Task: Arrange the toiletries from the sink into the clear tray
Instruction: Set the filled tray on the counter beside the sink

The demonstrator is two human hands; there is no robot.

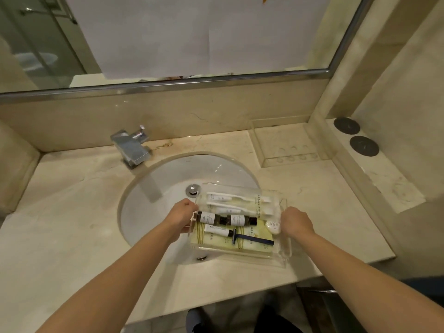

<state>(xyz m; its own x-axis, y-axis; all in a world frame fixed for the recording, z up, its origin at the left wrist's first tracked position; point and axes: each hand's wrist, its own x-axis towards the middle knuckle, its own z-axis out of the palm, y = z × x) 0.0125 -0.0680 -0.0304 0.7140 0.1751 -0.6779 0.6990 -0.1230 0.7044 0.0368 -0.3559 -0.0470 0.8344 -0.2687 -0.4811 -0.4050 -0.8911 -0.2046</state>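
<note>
Far left of my grips the tap (131,146) stands on the table (72,212), its spout reaching over the sink (168,174). The drain (193,190) sits just beyond my left grip.

My left grip (181,216) curls round the left end wall of the tray (242,257), fingers over the rim and thumb below. The tray lies between my two grips, part over the sink's right side and part over the table edge; I cannot tell whether it rests or is lifted.

Inside it, going right from my left grip: two white toothbrushes (240,200) lie along the far side, with two small white tubes (222,197) beside them. Nearer to me are two dark bottles (225,219) with white labels, end to end. Below those lie another white tube (217,230) and a blue razor (252,238) on yellow-green packets (249,246). A white soap (274,226) lies at the right end, touching my right grip.

My right grip (296,223) is closed on the tray's right end wall, knuckles up.

Beyond my right grip an empty-looking clear holder (290,146) stands on the table, and further right two dark discs (355,135) sit on a ledge.
</note>
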